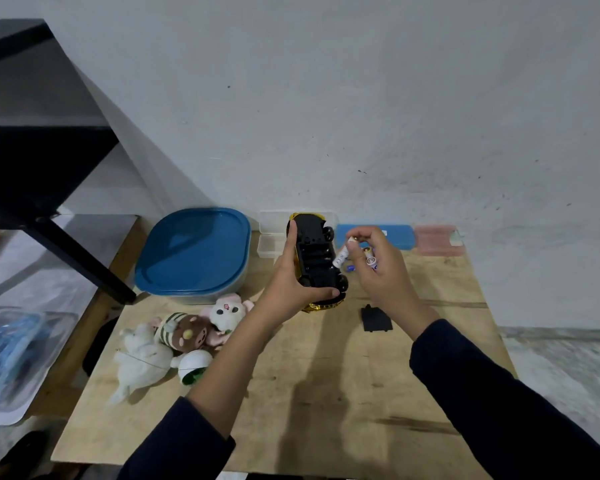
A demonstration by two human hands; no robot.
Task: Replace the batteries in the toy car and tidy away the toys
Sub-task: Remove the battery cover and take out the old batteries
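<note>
My left hand (293, 285) grips a yellow toy car (315, 258) turned upside down, its black underside facing me, held above the wooden table (326, 393). My right hand (378, 268) is just right of the car. It pinches one white battery (342, 255) between thumb and forefinger, close to the car's underside, and holds two more batteries (370, 258) in its curled fingers. The black battery cover (376, 318) lies flat on the table below my right hand.
A tub with a blue lid (194, 254) stands at the back left. Several plush toys (174, 337) lie near the left edge. Small clear boxes (271, 233), a blue case (400, 237) and a pink box (437, 239) line the wall. A black frame (66, 251) stands left.
</note>
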